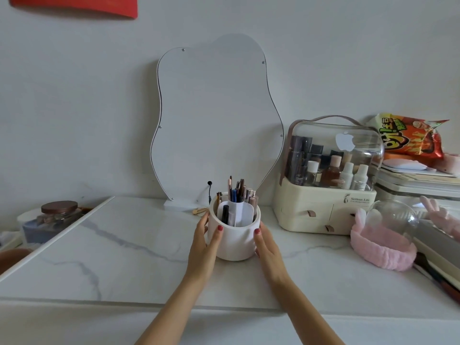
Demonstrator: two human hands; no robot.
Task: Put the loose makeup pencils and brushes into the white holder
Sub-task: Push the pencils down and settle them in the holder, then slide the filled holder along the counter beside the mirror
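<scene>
The white holder (235,241) stands upright on the marble table, in the middle of the view. Several makeup pencils and brushes (239,190) stick up out of its inner compartments. My left hand (205,241) wraps the holder's left side, thumb on the front. My right hand (267,246) presses against its right side, thumb near the rim. Both hands grip the holder from opposite sides. No loose pencil or brush shows on the table near the holder.
A wavy-edged mirror (214,115) leans on the wall behind the holder, hair clips (200,211) at its base. A cream cosmetics box (326,180) with a clear lid stands to the right, a pink headband (380,247) beside it. A jar (58,215) sits far left.
</scene>
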